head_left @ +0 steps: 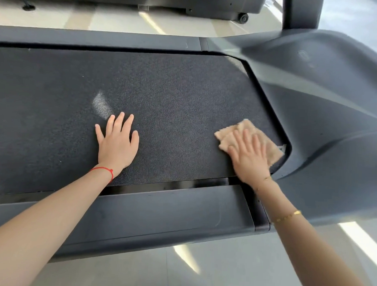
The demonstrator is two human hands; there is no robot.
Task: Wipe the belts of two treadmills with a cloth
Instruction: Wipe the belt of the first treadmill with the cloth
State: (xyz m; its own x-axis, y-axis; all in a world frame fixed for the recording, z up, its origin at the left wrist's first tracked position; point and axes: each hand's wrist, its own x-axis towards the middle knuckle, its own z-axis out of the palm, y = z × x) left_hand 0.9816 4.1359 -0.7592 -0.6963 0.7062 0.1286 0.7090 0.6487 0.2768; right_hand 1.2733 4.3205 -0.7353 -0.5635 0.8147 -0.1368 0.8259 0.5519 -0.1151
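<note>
A dark, grainy treadmill belt (163,99) runs across the view from left to right. My left hand (117,142) lies flat on it near the front edge, fingers spread and straight. A folded beige cloth (241,132) lies on the belt's right end, close to the motor cover. My right hand (249,155) presses flat on the cloth with straight fingers and hides its near part. A pale dusty smear (100,104) marks the belt just beyond my left fingertips.
The grey side rail (159,210) runs along the near edge of the belt, and the far rail (97,38) along the other. The motor cover (325,105) and an upright post (302,12) stand at the right. A second treadmill's base (188,3) stands across the tiled floor (222,261).
</note>
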